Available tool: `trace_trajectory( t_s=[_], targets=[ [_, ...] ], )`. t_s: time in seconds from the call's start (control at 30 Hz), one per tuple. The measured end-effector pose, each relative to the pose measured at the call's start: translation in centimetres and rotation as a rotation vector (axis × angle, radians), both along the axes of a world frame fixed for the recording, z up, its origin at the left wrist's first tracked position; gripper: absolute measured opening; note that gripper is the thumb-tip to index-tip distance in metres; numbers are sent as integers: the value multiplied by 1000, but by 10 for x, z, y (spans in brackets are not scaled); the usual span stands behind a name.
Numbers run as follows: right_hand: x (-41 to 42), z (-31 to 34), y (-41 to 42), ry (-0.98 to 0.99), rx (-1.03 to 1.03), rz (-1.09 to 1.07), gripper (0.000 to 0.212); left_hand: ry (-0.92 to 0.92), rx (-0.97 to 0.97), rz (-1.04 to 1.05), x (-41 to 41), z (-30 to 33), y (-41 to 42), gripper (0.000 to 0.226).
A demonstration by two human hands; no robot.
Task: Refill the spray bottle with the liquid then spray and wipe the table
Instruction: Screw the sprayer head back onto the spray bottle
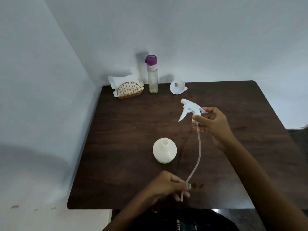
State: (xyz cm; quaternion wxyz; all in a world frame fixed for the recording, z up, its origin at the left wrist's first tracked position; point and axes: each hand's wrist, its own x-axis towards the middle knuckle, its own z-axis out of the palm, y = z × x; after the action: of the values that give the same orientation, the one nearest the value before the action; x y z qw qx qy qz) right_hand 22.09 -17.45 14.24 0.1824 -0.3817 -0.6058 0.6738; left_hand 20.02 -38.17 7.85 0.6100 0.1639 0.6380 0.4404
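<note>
The white spray bottle body (164, 150) stands upright and uncapped in the middle of the dark wooden table (126, 130). My right hand (215, 125) grips the white trigger sprayer head (190, 109) above the table, to the right of the bottle. Its long clear dip tube (198, 152) hangs down toward me. My left hand (168, 185) pinches the tube near its lower end, close to the table's front edge. A clear bottle with a purple cap (152, 75), holding a little pale liquid, stands at the back. A white funnel (177, 87) lies next to it.
A gold wire holder with white napkins (128, 89) sits at the table's back left corner, against the wall. Pale walls close the left and back sides. A few small drops (198, 185) show on the table near my left hand.
</note>
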Motion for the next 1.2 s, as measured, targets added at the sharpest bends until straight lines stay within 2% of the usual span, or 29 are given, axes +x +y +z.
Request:
trace_trajectory(
  t_s=[0.07, 0.17, 0.33, 0.4, 0.5, 0.57, 0.73, 0.83, 0.97, 1.2],
  targets=[
    [-4, 17, -5, 57, 50, 32, 43, 30, 27, 19, -4, 1, 2, 21],
    [-8, 45, -10, 147, 119, 54, 44, 221, 60, 47, -18, 8, 5, 13],
    [-15, 90, -18, 313, 198, 97, 44, 730, 115, -49, -44, 30, 16, 9],
    [-17, 103, -22, 358, 231, 110, 47, 966, 195, -78, -53, 35, 22, 10],
    [-22, 119, -26, 390, 282, 99, 54, 1282, 292, -114, -63, 39, 31, 17],
    [-27, 124, -26, 422, 279, 75, 57, 1406, 343, -91, -65, 36, 35, 24],
    [-40, 122, -22, 427, 282, 32, 60, 1379, 414, -19, -60, 21, 39, 18],
    [-50, 116, -23, 410, 287, -10, 59, 1280, 420, 10, -58, 13, 39, 11],
    [-63, 107, -22, 413, 257, -64, 58, 1127, 402, 92, -59, 1, 36, 14],
    [-78, 86, -25, 393, 261, -130, 60, 1072, 281, 151, -69, -17, 25, 13]
  ],
)
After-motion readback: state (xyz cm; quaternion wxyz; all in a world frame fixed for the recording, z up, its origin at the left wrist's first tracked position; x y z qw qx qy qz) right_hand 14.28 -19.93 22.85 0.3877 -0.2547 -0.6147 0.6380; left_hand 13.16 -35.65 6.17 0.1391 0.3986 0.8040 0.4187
